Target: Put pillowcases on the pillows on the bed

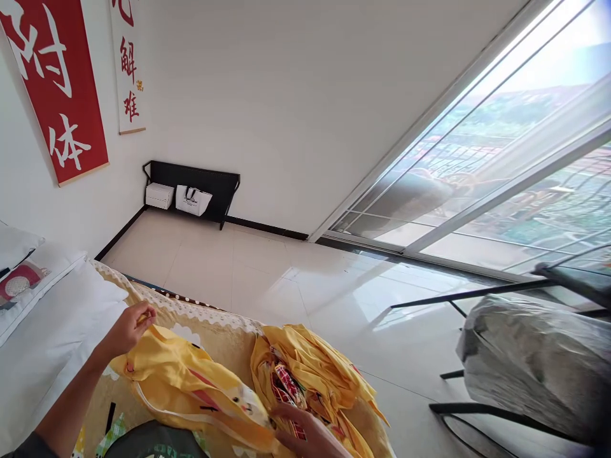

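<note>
My left hand pinches the upper left corner of a yellow printed cloth with a cartoon animal face on it. The cloth stretches slackly across the bed between my hands; a pale edge runs along its near side. My right hand is closed on the cloth's other end, its fingertips partly hidden. Just beyond that hand lies a bunched yellow fabric with red patterned parts, at the bed's edge. A dark garment with green lettering lies below the stretched cloth, cut off by the frame.
White pillows lie on the left of the bed, whose tan cover has a lacy edge. A black rack with a box and white bag stands by the wall. To the right are a plastic-covered chair and sliding glass doors.
</note>
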Available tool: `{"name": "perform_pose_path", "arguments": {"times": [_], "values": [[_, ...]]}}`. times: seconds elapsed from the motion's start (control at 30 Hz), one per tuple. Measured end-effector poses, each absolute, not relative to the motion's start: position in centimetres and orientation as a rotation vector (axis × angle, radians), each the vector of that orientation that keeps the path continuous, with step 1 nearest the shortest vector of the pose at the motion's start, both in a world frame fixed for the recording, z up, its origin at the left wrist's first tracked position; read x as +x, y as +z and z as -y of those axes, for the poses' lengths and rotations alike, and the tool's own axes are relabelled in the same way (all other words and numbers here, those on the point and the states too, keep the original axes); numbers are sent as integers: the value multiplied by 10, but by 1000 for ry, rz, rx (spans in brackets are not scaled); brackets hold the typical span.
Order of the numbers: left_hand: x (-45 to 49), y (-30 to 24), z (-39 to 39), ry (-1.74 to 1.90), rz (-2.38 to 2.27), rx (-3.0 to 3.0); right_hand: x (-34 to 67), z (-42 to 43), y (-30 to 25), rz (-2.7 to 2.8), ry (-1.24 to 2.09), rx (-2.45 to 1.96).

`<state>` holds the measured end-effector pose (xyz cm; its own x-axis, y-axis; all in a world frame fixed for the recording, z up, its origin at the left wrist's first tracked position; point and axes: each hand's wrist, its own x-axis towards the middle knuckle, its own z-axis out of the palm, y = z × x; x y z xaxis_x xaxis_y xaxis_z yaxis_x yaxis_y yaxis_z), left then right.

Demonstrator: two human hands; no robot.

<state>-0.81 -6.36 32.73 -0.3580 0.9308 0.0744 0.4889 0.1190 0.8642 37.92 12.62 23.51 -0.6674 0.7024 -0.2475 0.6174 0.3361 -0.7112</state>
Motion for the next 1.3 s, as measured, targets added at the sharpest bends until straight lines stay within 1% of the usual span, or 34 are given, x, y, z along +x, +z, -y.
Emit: {"name": "perform_pose_path", "arguments": {"times": [0.07, 0.13, 0.2, 0.27, 0.37, 0.47, 0.67, 0.8, 0.9, 1.03, 1.2, 1.3], "values": [[9, 345, 54, 1134, -1814, 1473, 342, -117, 244, 2501, 1399, -1134], [24, 361, 45, 1087, -1758, 1608, 300, -103, 261, 2426, 1488, -908], [35, 375, 38, 1027, -1712, 1765, 258, -86, 278, 2343, 1516, -644], [41, 386, 36, 965, -1679, 1894, 222, -72, 287, 2305, 1469, -509], [40, 398, 41, 948, -1737, 2008, 188, -61, 279, 2300, 1352, -567], [29, 409, 57, 1029, -1877, 2068, 183, -64, 254, 2255, 1358, -660], [0, 430, 93, 1260, -2183, 2212, 219, -85, 204, 2359, 1332, -861], [-22, 443, 111, 1355, -2417, 2323, 255, -104, 195, 2339, 1308, -1003], [-43, 446, 123, 1324, -2460, 2400, 292, -126, 204, 2241, 1272, -1108], [-72, 443, 138, 1139, -2473, 2365, 346, -154, 227, 2104, 1125, -1235], [-99, 440, 157, 803, -2509, 2024, 397, -175, 264, 1982, 1035, -1438], [-113, 441, 173, 801, -2481, 1820, 425, -184, 285, 1941, 866, -1512]]}}
